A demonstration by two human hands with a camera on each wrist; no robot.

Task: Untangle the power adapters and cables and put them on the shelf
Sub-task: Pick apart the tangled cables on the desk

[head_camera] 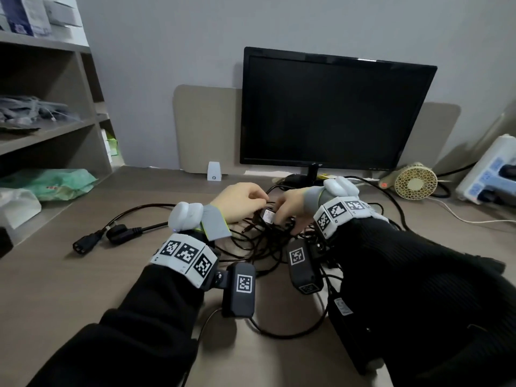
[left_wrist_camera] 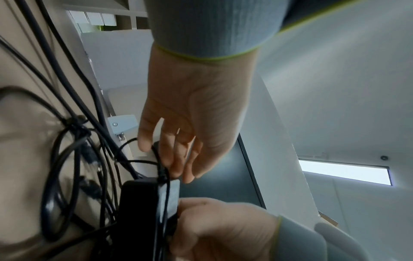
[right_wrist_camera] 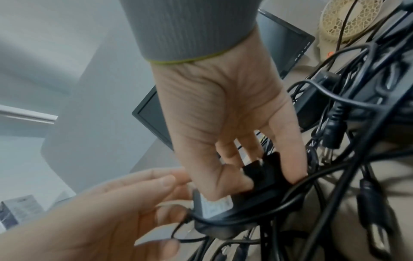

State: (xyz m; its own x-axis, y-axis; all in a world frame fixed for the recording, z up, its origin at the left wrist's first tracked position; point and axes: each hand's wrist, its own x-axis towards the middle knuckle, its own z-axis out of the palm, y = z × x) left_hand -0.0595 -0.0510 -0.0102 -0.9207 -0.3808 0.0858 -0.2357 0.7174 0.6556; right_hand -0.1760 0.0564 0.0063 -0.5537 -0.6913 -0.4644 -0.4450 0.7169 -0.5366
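Early days: right hand clamps an adapter in the tangle before the monitor. Left hand pinches a thin cable; nothing is freed or on the shelf yet.

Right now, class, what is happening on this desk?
A person is untangling a heap of black cables on the brown desk. The right hand grips a small black power adapter with a white label, while the left hand pinches a thin black cable wrapped around it. Nothing has reached the grey shelf yet.
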